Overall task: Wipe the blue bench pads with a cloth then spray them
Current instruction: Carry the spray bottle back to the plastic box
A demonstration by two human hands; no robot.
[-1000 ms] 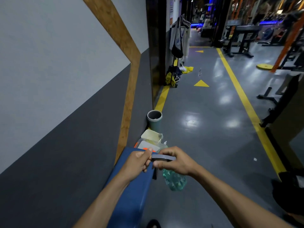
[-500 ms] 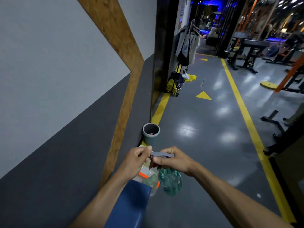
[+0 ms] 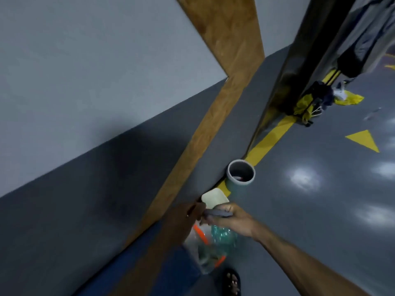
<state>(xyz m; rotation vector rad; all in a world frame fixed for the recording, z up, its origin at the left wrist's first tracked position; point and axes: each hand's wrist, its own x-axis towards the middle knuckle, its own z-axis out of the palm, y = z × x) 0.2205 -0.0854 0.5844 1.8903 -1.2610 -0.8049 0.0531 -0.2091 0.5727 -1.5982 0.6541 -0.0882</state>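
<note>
Grey gym flooring (image 3: 299,210) with yellow line markings runs along a 2-tone wall crossed by a diagonal wooden board (image 3: 224,92). A blue bench pad (image 3: 171,272) lies against the base of the wall at the lower edge of the view; only 1 end of it shows, and motion blur softens its outline.

Right hand (image 3: 233,221): the fingers are curled around the grey trigger head of a spray bottle (image 3: 223,236). The bottle's clear green body hangs below the hand, just off the end of the pad.

Left hand (image 3: 188,216): heavily blurred. It is held against the nozzle end of the trigger head, and its fingers appear bunched there. Whether they pinch the nozzle cannot be told. No cloth can be made out in either hand.

A clear plastic container with orange trim (image 3: 205,253) sits at the end of the pad, beneath both hands. A cream lid-shaped item (image 3: 213,198) lies just beyond the hands, near the wall. A grey cylindrical bin (image 3: 240,178) stands on the floor farther along the wall. A dark sandalled foot (image 3: 233,283) shows at the bottom edge. Yellow and dark bags (image 3: 310,103) rest at the base of a black column.
</note>
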